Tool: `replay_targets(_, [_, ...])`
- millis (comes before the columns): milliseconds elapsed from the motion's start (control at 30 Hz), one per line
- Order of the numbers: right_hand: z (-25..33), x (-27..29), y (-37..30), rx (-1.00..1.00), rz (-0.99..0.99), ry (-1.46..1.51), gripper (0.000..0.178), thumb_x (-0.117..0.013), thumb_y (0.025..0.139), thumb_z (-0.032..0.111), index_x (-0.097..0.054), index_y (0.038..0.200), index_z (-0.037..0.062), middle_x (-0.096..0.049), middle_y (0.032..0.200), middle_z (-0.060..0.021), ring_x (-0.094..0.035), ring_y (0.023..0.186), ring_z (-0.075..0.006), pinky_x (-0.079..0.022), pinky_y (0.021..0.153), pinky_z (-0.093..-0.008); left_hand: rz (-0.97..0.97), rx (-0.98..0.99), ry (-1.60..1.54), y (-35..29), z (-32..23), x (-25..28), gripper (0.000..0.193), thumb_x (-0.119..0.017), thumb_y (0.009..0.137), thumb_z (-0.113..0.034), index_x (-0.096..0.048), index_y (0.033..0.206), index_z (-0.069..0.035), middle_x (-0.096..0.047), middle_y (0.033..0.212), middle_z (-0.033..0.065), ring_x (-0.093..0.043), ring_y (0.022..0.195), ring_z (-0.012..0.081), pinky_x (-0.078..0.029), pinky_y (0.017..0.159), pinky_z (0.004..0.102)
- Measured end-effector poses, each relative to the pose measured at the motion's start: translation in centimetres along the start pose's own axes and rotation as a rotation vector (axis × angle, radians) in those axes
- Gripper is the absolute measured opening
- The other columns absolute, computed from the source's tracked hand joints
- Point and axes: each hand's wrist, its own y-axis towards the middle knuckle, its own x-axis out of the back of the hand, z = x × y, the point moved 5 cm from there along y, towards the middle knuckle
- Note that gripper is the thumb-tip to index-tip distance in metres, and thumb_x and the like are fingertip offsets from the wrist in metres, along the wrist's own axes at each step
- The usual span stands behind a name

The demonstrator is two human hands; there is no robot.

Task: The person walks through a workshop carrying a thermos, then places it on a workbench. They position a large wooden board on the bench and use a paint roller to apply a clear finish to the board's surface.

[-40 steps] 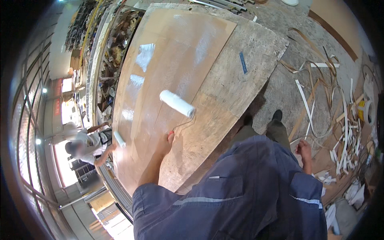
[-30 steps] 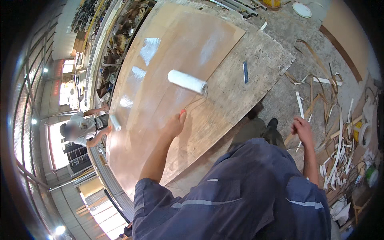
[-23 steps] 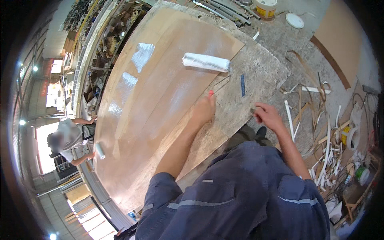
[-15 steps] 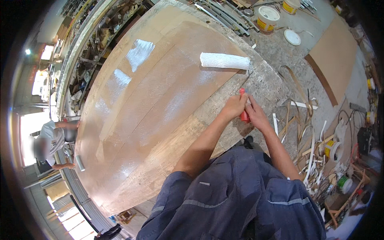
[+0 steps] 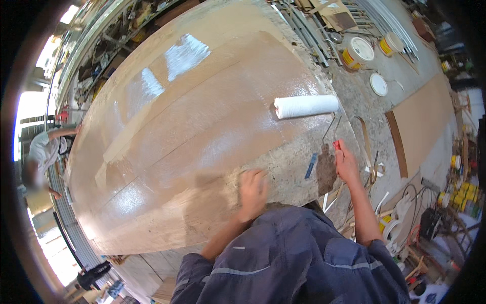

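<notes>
My right hand (image 5: 346, 164) is closed around the red handle of a paint roller (image 5: 306, 106). The roller's white fluffy sleeve rests on a large brown board (image 5: 177, 134), near its right end, where the surface looks wet. White liquid patches (image 5: 186, 57) lie on the far part of the board. My left hand (image 5: 253, 191) is over the near edge of the worktop, apart from the roller; motion smears its fingers. A small flat blue piece (image 5: 311, 165) lies on the bare, stained worktop (image 5: 288, 157) between my hands.
At the far left a person in a light shirt (image 5: 44, 149) stands by the board. White and yellow buckets (image 5: 358, 53), a white lid (image 5: 378, 84) and metal profiles (image 5: 306, 33) are on the floor at the back right. A brown sheet (image 5: 420, 119) and strips of scrap lie at the right.
My left hand has come off the roller handle and moved left. My right hand keeps the handle and sits farther right. The whole view has shifted, and the blue piece now shows.
</notes>
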Motion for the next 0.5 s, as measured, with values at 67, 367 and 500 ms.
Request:
replay_targets(67, [1.6, 0.6, 4.5, 0.097, 0.012, -0.100, 0.047, -0.048, 0.098, 0.028, -0.049, 0.142, 0.0116, -0.063, 0.081, -0.0169, -0.062, 0.071, -0.0219, -0.050, 0.069, -0.0349, -0.052, 0.107, 0.120, -4.4, 4.1, 2.0, 0.031, -0.066, 0.082, -0.007, -0.060, 0.112, -0.004, -0.060, 0.113, 0.0155, -0.055, 0.106, 0.0380, -0.041, 0.094, 0.0507])
replay_targets(367, [24.7, -6.0, 32.7, 0.387, 0.163, -0.313, 0.044, -0.041, 0.102, 0.034, -0.046, 0.142, 0.0171, -0.061, 0.070, -0.0138, -0.056, 0.044, -0.0245, -0.045, 0.043, -0.0386, -0.074, 0.621, 0.667, -9.9, 5.7, 0.2, 0.057, -0.055, 0.093, -0.020, -0.036, 0.142, 0.000, -0.032, 0.150, 0.0238, -0.025, 0.141, 0.0451, -0.022, 0.115, 0.0587])
replay_targets(500, [34.4, -11.1, 42.7, 0.496, 0.228, -0.311, 0.036, -0.039, 0.101, 0.033, -0.048, 0.132, 0.0166, -0.058, 0.071, -0.0100, -0.052, 0.042, -0.0194, -0.040, 0.037, -0.0356, -0.077, 0.644, 0.707, -9.5, 5.6, 0.0, 0.058, -0.055, 0.092, -0.020, -0.035, 0.143, 0.000, -0.030, 0.150, 0.0242, -0.024, 0.141, 0.0448, -0.022, 0.116, 0.0588])
